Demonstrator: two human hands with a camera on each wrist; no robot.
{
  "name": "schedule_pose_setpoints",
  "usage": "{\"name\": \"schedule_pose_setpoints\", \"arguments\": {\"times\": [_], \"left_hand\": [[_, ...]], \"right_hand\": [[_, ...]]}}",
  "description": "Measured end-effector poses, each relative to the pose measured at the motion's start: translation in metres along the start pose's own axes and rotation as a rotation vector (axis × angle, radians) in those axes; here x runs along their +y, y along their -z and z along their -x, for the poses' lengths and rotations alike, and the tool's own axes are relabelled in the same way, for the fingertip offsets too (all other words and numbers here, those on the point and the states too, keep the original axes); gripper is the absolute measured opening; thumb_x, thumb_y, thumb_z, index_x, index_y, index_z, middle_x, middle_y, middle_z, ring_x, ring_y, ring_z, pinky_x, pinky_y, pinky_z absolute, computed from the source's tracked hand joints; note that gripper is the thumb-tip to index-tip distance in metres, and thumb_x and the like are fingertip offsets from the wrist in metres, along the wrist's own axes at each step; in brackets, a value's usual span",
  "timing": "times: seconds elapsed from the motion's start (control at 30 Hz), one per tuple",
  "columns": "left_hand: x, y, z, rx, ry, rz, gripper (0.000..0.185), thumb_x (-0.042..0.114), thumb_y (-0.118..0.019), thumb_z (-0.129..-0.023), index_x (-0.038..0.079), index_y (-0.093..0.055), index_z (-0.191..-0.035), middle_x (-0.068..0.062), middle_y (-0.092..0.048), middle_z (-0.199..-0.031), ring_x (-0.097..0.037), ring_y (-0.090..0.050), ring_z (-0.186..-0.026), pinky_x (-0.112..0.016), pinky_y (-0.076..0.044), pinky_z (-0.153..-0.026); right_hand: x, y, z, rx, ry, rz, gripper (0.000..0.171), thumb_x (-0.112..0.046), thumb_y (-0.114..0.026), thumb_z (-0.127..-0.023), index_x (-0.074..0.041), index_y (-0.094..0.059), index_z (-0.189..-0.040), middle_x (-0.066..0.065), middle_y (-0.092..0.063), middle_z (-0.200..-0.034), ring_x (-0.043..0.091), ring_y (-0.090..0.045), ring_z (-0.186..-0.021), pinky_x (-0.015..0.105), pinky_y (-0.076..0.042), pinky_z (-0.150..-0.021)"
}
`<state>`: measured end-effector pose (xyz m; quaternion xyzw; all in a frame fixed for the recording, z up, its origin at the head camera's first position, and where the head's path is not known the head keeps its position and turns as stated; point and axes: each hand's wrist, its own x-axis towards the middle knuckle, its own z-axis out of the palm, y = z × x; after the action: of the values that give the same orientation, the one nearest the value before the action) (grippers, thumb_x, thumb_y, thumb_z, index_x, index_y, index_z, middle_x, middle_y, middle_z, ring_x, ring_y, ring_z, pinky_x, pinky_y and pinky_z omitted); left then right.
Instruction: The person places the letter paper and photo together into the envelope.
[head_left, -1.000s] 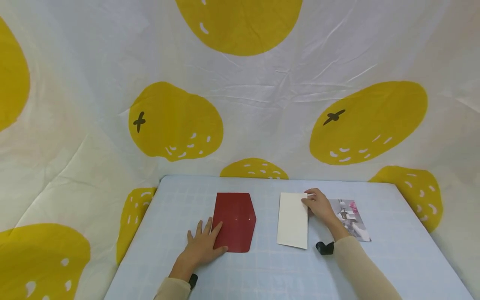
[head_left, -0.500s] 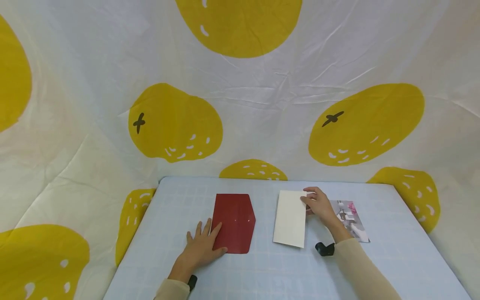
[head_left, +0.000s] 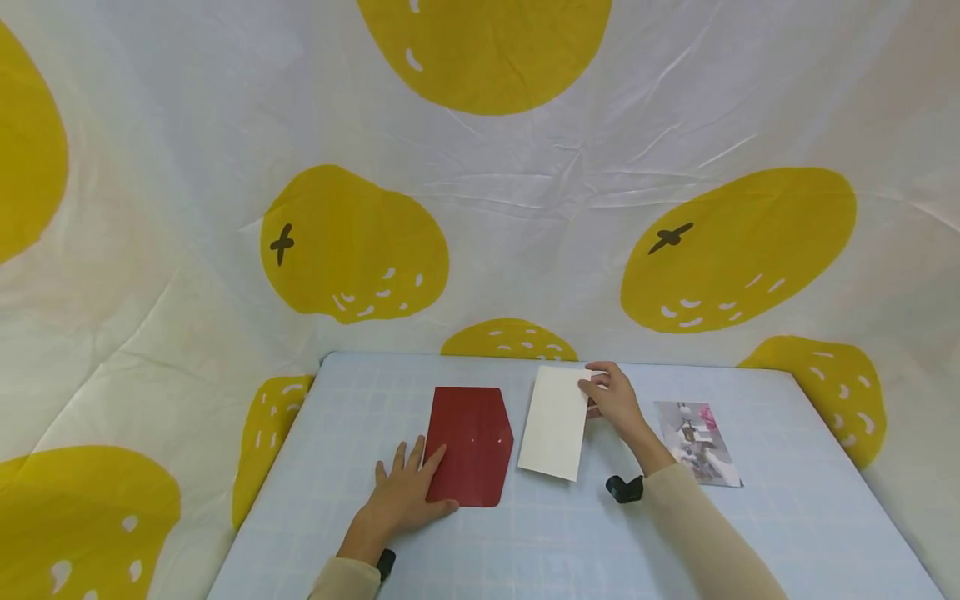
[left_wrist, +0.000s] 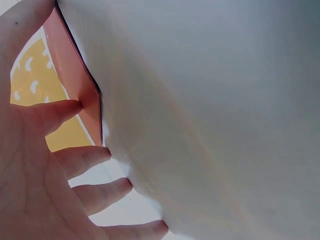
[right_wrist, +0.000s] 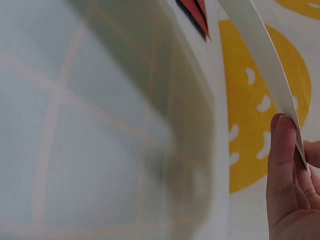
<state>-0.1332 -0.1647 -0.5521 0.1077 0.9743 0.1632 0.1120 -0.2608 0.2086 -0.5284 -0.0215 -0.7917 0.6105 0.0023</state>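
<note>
A red envelope with a pointed flap side facing right lies on the table. My left hand rests with spread, straight fingers on its left edge; the left wrist view shows the palm side of this hand beside the envelope's edge. To the right of the envelope, my right hand pinches a white card at its upper right edge. The card is lifted and slightly tilted. In the right wrist view, the thumb and fingers grip the thin white card from both sides.
A photo card with a grey and pink picture lies on the table at the right. Light blue checked cloth covers the table. Behind it hangs a white curtain printed with yellow fruit.
My right hand has carried the white card to the left and a little upward, nearer the red envelope, and the card has tilted. The left hand and the envelope have stayed put.
</note>
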Motion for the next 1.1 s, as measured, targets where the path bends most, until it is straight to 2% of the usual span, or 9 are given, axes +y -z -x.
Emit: {"name": "schedule_pose_setpoints", "arguments": {"times": [0.23, 0.7, 1.1], "left_hand": [[0.0, -0.001, 0.0, 0.015, -0.005, -0.004, 0.094, 0.062, -0.073, -0.08, 0.018, -0.038, -0.155, -0.021, -0.025, -0.16, -0.052, -0.018, -0.144, -0.08, -0.016, -0.102], [0.001, -0.001, 0.0, 0.013, 0.004, -0.011, 0.095, 0.061, -0.074, -0.079, 0.017, -0.038, -0.155, -0.022, -0.025, -0.16, -0.052, -0.017, -0.144, -0.08, -0.016, -0.103], [0.0, 0.001, -0.001, -0.004, 0.001, -0.007, 0.095, 0.06, -0.075, -0.08, 0.017, -0.037, -0.156, -0.022, -0.023, -0.161, -0.052, -0.017, -0.144, -0.08, -0.016, -0.102]], "right_hand": [[-0.007, -0.02, -0.005, 0.021, -0.007, -0.003, 0.048, -0.013, -0.066, -0.097, 0.001, -0.044, -0.137, 0.024, -0.063, -0.106, 0.025, -0.067, -0.064, 0.039, -0.059, -0.054], [-0.018, -0.049, -0.009, 0.068, 0.047, 0.026, 0.044, -0.01, -0.066, -0.096, 0.001, -0.047, -0.134, 0.026, -0.061, -0.108, 0.025, -0.068, -0.06, 0.052, -0.058, -0.058], [-0.021, -0.071, -0.012, 0.103, 0.076, 0.061, 0.044, -0.009, -0.065, -0.096, 0.0, -0.047, -0.135, 0.024, -0.059, -0.109, 0.024, -0.067, -0.055, 0.053, -0.058, -0.055]]}}
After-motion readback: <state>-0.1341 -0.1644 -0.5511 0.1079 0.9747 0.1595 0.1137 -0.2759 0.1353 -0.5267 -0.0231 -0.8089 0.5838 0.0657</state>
